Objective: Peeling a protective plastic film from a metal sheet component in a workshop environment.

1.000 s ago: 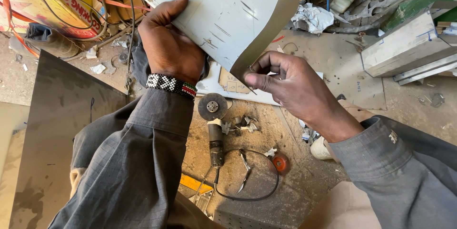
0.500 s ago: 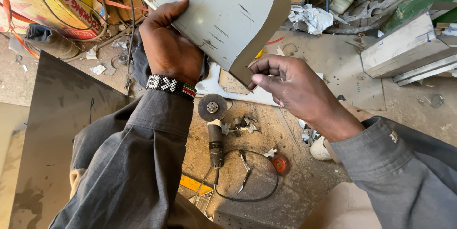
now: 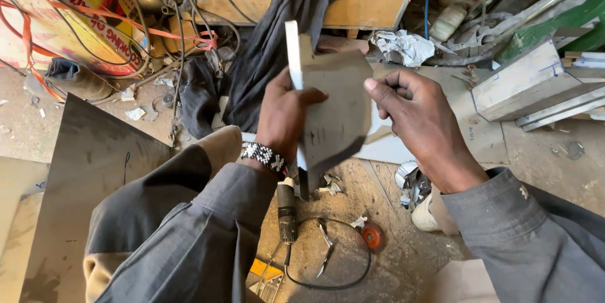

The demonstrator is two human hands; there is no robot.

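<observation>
My left hand [image 3: 283, 111] grips a folded piece of sheet metal [image 3: 334, 108] and holds it up on edge, the thumb across its grey face. A beaded black-and-white bracelet [image 3: 265, 157] sits on that wrist. My right hand [image 3: 413, 117] holds the sheet's right edge with fingers and thumb. Below the hands an angle grinder [image 3: 287, 211] lies on the dusty floor, its black cord [image 3: 334, 278] looped beside it.
A large dark metal sheet [image 3: 82, 183] leans at the left. Tangled cables [image 3: 126, 19] and a dark cloth [image 3: 277, 32] lie behind, with metal box sections [image 3: 529, 82] at the right. Pliers [image 3: 326, 249] and a small orange disc [image 3: 372, 237] lie near the grinder.
The sheet has been turned from its pale broad face toward me to edge-on, showing the grey side. Both hands have come lower and closer together.
</observation>
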